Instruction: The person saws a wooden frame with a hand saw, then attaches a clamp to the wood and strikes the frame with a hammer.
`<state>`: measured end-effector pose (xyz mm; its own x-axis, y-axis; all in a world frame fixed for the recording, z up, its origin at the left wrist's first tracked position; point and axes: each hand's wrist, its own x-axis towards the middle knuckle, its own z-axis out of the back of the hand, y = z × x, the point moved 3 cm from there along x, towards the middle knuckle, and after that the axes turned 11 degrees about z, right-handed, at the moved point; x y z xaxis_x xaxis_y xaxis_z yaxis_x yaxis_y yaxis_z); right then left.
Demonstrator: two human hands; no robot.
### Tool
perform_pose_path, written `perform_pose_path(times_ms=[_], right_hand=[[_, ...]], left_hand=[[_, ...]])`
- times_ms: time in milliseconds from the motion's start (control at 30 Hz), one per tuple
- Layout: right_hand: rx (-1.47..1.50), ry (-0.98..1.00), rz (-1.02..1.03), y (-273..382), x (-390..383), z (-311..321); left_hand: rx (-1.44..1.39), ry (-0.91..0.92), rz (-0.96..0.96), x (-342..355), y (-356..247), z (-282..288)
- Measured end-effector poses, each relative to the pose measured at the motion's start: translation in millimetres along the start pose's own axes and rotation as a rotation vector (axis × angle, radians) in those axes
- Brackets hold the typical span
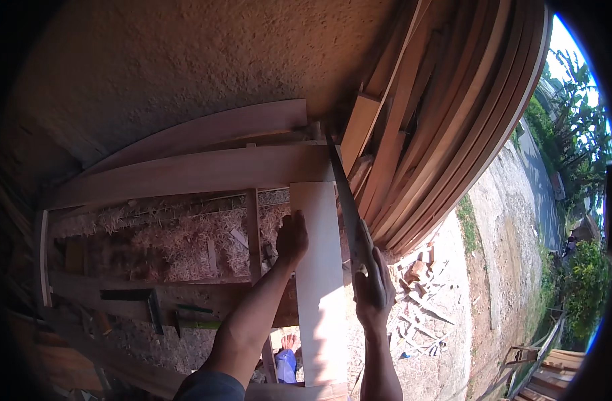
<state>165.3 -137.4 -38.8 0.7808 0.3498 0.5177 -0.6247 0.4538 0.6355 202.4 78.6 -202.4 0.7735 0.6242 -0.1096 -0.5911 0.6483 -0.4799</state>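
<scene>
A hand saw (348,204) is gripped by its handle in my right hand (375,289), fingers closed around it. Its blade points away from me, along the right edge of a pale flat board (319,267), and its far end reaches the right end of a long plank (206,168). The pale board runs from near me to that plank. My left hand (292,238) is closed over the pale board's left edge, near its far end. Whether the saw teeth touch wood cannot be made out.
Long planks (446,127) lean in a stack at the right against a rough wall (206,60). A dark L-shaped square (152,309) lies on a lower plank at left. Curly shavings (186,240) cover the ground beneath. Offcuts (419,294) litter the ground at right.
</scene>
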Motion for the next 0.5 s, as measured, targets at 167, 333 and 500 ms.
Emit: perform_pose_path(times_ms=[167,333,500], right_hand=[[-0.065,-0.03,0.086,7.1,-3.2,2.6],[0.149,-0.008,0.022,-28.4,135.5,-61.3],[0.071,0.084,-0.078,2.9,-23.7,16.8]], left_hand=[[-0.069,0.038,0.03,1.8,-17.4,4.2],[-0.021,-0.176,-0.119,12.5,2.3,-21.7],[-0.01,-0.147,-0.097,12.9,-3.8,-10.1]])
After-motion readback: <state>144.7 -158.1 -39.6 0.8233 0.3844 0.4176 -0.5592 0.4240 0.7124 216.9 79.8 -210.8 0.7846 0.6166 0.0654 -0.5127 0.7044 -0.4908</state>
